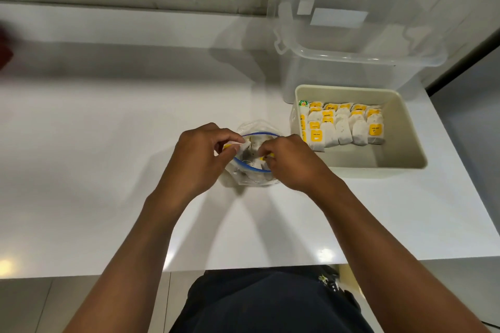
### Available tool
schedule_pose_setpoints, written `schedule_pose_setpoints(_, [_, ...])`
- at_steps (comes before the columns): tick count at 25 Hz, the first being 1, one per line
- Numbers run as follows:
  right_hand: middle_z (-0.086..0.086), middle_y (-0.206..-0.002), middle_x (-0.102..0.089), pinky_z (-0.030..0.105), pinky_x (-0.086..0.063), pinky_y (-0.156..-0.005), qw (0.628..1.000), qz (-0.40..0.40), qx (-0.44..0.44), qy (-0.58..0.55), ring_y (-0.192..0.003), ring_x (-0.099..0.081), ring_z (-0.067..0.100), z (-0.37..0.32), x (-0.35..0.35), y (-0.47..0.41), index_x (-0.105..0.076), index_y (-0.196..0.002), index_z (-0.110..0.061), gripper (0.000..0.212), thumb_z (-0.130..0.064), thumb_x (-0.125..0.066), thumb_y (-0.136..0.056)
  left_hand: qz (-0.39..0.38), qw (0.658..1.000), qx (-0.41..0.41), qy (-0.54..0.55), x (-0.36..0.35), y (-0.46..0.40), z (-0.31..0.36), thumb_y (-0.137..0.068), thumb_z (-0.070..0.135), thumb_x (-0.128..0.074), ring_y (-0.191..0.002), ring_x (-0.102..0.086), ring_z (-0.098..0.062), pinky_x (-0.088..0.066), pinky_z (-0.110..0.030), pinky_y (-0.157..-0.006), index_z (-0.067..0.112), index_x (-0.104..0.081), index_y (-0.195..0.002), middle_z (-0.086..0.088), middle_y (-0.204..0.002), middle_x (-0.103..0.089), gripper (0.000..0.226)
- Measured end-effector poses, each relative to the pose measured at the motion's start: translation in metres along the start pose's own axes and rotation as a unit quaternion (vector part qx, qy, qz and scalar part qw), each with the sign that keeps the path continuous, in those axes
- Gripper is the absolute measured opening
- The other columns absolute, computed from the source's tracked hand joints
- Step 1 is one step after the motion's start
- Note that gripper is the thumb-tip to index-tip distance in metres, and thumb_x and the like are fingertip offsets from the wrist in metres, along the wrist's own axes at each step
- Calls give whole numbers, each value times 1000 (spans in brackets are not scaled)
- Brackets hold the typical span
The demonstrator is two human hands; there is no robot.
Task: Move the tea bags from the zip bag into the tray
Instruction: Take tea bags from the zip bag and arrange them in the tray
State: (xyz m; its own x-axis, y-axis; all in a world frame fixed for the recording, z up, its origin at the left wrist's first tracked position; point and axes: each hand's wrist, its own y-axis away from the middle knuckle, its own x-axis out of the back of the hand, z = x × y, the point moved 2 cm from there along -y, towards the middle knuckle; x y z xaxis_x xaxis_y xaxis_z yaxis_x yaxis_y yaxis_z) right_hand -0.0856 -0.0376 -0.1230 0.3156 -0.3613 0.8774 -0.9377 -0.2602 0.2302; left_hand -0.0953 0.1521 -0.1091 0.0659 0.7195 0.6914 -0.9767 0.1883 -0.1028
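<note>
A clear zip bag [253,127] with a blue seal rim stands open on the white table, with a few tea bags inside. My left hand [200,155] is at the bag's left rim and pinches a tea bag with a yellow tag. My right hand [290,161] is at the right rim and pinches another tea bag's yellow tag. To the right sits the beige tray [405,143], holding several tea bags [343,123] lined up in rows in its back half.
A clear lidded plastic box [351,35] stands behind the tray against the wall. A blurred dark red object [4,48] shows at the far left edge. The table's front edge [243,267] runs near my lap.
</note>
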Motion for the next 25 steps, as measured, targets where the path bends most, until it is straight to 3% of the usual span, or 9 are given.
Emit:
schedule_pose_setpoints(2, [8,-114,-68,28,-46,-83,999,-19,-3,27,-107,-60,27,-5,-9,-4,-70,-118,-31,34,-18,-62,-88,-25,998,-38,-50,-3,-1,-2,-90,19,-68,-73,-61,-10,-52,-34,-72,34,-76,-101,9,-84,-62,19])
schedule_pose_setpoints(5, [8,-114,-68,29,-47,-83,999,-14,-31,40,-110,-60,28,-9,-22,-8,-68,-118,-23,29,-21,-64,-89,-48,996,-43,-69,-7,0,-2,-90,21,-68,-73,-60,-13,-52,-38,-69,34,-74,-105,10,-84,-59,21])
schedule_pose_setpoints(10, [6,-97,-70,31,-52,-80,998,29,-47,13,-95,-63,26,-6,-13,-2,-71,-94,-17,11,-21,-61,-89,-31,998,13,-45,-3,1,1,-88,26,-70,-70,-58,-8,-51,-31,-70,34,-58,-102,15,-85,-61,19])
schedule_pose_setpoints(12, [0,-89,-72,25,-46,-78,996,74,-37,-41,-86,-61,19,-6,3,4,-70,-87,-19,8,-22,-64,-89,-19,999,27,-39,-1,1,2,-89,26,-69,-67,-59,-8,-48,-29,-66,33,-53,-100,15,-86,-61,20])
schedule_pose_setpoints(16, [-17,-64,-64,6,-36,-62,982,120,-27,-142,-64,-56,2,-7,26,16,-69,-78,-24,10,-24,-68,-88,-4,1000,19,-21,2,0,7,-89,23,-69,-63,-61,-8,-48,-28,-66,32,-58,-92,12,-86,-62,14])
schedule_pose_setpoints(20, [-30,-52,-55,6,-31,-54,973,136,-23,-185,-52,-52,0,-5,29,29,-70,-78,-22,10,-25,-69,-88,14,999,-12,-36,3,1,11,-90,18,-67,-63,-60,-5,-44,-17,-68,30,-66,-89,10,-83,-60,11])
schedule_pose_setpoints(22, [-24,-52,-56,7,-32,-55,963,157,-15,-218,-49,-51,3,-2,28,33,-71,-82,-18,7,-21,-70,-89,29,999,-6,-28,4,1,10,-90,18,-67,-63,-60,-5,-41,-10,-67,29,-68,-89,10,-84,-60,12])
schedule_pose_setpoints(25, [-11,-60,-56,16,-39,-55,944,171,-3,-283,-52,-46,5,0,23,36,-71,-86,-17,4,-18,-70,-90,26,999,-5,-33,2,2,9,-91,18,-66,-68,-61,-9,-43,-15,-70,29,-71,-91,7,-86,-61,12])
